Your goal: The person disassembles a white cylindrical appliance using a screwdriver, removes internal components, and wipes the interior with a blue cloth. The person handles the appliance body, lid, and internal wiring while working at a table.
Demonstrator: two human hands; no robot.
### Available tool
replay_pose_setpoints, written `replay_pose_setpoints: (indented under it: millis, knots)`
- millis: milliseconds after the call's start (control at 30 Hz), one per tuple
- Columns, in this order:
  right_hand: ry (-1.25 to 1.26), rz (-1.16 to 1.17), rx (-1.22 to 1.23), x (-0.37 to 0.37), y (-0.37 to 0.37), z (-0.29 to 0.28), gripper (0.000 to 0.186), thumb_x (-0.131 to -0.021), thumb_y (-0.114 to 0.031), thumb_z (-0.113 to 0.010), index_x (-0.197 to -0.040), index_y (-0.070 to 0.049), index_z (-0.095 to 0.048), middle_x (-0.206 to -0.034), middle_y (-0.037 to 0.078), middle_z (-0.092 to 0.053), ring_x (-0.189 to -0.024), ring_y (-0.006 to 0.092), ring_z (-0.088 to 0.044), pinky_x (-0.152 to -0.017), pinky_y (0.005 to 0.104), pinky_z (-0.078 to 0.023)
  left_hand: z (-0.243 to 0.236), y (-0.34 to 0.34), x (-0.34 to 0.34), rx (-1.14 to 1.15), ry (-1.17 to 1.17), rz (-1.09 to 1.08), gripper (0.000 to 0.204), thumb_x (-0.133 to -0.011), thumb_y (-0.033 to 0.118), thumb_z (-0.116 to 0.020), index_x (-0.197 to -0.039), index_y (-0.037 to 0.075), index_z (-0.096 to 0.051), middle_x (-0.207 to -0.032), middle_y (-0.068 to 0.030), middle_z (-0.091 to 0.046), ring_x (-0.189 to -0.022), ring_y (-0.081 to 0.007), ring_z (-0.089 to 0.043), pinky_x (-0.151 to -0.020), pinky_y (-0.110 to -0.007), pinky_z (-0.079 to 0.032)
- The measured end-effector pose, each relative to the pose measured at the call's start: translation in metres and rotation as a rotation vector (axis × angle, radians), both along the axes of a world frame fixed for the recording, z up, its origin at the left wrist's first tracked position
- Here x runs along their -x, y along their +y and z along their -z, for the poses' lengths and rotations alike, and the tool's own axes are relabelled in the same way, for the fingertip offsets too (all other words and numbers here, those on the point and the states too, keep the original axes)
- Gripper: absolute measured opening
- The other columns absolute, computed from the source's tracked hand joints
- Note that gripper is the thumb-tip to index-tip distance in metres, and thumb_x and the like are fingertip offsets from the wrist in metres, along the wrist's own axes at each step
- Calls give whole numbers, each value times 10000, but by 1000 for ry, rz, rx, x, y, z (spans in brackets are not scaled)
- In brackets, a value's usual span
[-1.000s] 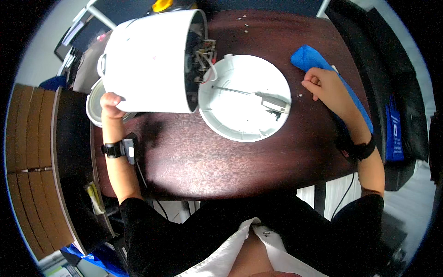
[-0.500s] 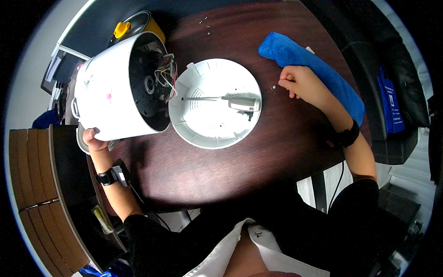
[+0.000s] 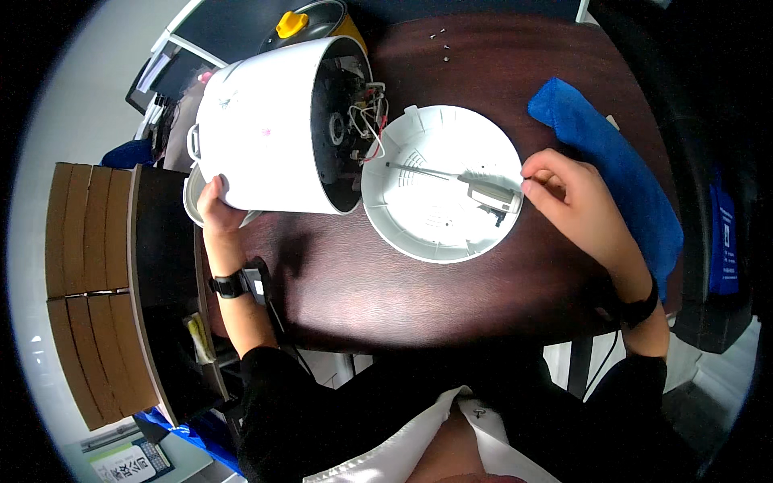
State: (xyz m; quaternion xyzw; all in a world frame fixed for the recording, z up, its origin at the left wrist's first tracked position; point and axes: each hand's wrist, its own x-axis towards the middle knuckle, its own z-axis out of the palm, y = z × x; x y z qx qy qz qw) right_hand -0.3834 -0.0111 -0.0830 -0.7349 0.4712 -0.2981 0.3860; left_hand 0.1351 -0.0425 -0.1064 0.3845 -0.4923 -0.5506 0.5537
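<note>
A white pot-shaped appliance body (image 3: 262,133), likely a rice cooker's, lies on its side at the left. Its open underside faces right, with a small circuit board and loose wires (image 3: 368,121) at the opening. My left hand (image 3: 219,208) grips its lower left edge, thumb on the outer wall. Beside the opening lies a round white base cover (image 3: 419,233), inner side up. In it rests a screwdriver (image 3: 489,194) with a pale handle. At the cover's right rim my right hand (image 3: 576,193) is closed in a pinch; what the fingertips hold is too small to name.
Several small screws (image 3: 445,58) lie at the table's far side. A folded blue cloth (image 3: 616,153) stretches along the right. Behind the body stands a yellow pot with a glass lid (image 3: 318,18). Brown boxes (image 3: 93,233) are stacked at the left, beside a dark shelf.
My right hand has moved left from the bare table beside the cloth to the cover's right rim. My left hand keeps its hold on the body. The whole view has shifted.
</note>
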Motion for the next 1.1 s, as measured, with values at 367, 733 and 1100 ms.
replay_pose_setpoints:
  millis: [367,733,1100]
  knots:
    - [540,215,247,37,-11,7,410,-755,-191,-704,-1085,-34,-520,-1019,157,-556,-974,305,-554,-811,387,-459,-3,36,79,148,-109,-580,560,-962,437,-389,-1292,-16,-400,-1238,-118,-514,-1122,-212,-512,-953,-360,-399]
    - [907,327,306,104,-42,48,833,-698,-365,-743,-1356,-64,-330,-1284,204,-437,-1192,365,-448,-976,454,-387,-29,4,65,167,-101,-604,495,-970,377,-387,-1291,1,-419,-1235,-139,-533,-1106,-242,-531,-944,-365,-412]
    - [824,198,395,86,-73,40,676,-732,-162,-705,-1321,-73,-386,-1188,160,-535,-1109,304,-517,-933,396,-427,-32,5,52,70,-5,-676,544,-945,423,-450,-1212,-49,-487,-1121,-148,-601,-959,-199,-608,-832,-308,-482]
